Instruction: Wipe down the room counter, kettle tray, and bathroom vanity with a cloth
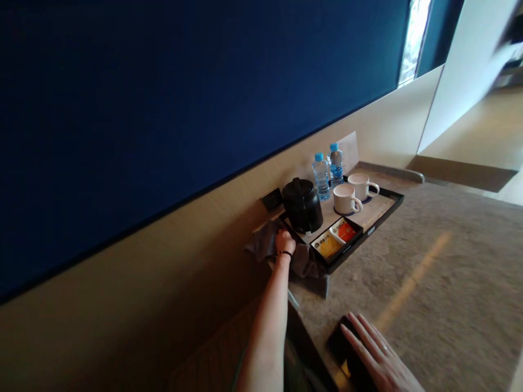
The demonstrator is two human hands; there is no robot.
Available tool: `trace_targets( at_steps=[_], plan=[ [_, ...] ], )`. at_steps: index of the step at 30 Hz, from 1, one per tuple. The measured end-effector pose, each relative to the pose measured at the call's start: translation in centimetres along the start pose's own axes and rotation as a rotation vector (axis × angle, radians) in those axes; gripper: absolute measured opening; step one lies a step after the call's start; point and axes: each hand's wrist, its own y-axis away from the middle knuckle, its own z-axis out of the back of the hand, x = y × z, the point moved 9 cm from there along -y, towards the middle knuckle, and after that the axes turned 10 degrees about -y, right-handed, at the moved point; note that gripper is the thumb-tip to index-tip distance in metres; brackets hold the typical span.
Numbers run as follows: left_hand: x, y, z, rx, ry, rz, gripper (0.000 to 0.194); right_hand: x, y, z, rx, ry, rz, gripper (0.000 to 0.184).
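Note:
My left hand (285,242), a dark band round its wrist, is closed on a crumpled grey cloth (305,262) at the table's left edge. The cloth lies beside the black kettle (304,207), against the near left end of the black-rimmed tray (386,209). Lower right, my right hand (378,351) lies with its fingers stretched out, partly over a flat black object (338,342) near the table's front edge. What that object is, I cannot tell, since the hand covers part of it.
On the tray stand two white mugs (345,199), two water bottles with blue caps (321,177), and a small black box of sachets (329,245). A wall socket (272,200) sits behind the kettle. The stone-patterned tabletop (449,283) reaches right; a blue panel (183,109) covers the wall.

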Motion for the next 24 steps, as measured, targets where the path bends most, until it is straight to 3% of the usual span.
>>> trace_targets(
  at_steps=[3, 6, 10, 13, 15, 17, 20, 22, 24],
  plan=[
    [0.6, -0.3, 2.4, -0.029, 0.120, 0.041, 0.031, 0.0, -0.3, 0.6, 0.170, -0.237, -0.042, 0.057],
    [-0.2, 0.5, 4.1, -0.125, 0.257, 0.084, 0.040, -0.3, -0.2, 2.3, 0.277, -0.389, -0.062, 0.066],
    [-3.2, 5.8, 1.1, -0.195, 0.357, 0.203, 0.037, -3.1, 1.1, 5.1, 0.316, -0.434, 0.027, 0.071],
    [-4.9, 11.2, -0.3, -0.277, 0.373, 0.310, 0.036, -8.1, 3.5, 8.8, 0.181, -0.358, 0.123, 0.062],
    [-5.7, 14.0, 0.9, -0.340, 0.368, 0.376, 0.038, -12.2, 5.5, 12.7, -0.006, -0.256, 0.197, 0.056],
    [-6.9, 15.8, 3.4, -0.420, 0.345, 0.419, 0.041, -16.1, 7.6, 17.1, -0.199, -0.139, 0.251, 0.053],
    [-10.1, 16.1, 6.2, -0.508, 0.270, 0.415, 0.044, -20.9, 9.2, 22.1, -0.374, -0.018, 0.262, 0.049],
    [-12.7, 15.2, 5.9, -0.490, 0.198, 0.397, 0.040, -22.9, 9.3, 23.6, -0.416, 0.015, 0.268, 0.045],
    [-14.9, 14.4, 4.5, -0.452, 0.118, 0.400, 0.036, -23.9, 9.0, 23.7, -0.396, 0.025, 0.296, 0.043]
  ],
)
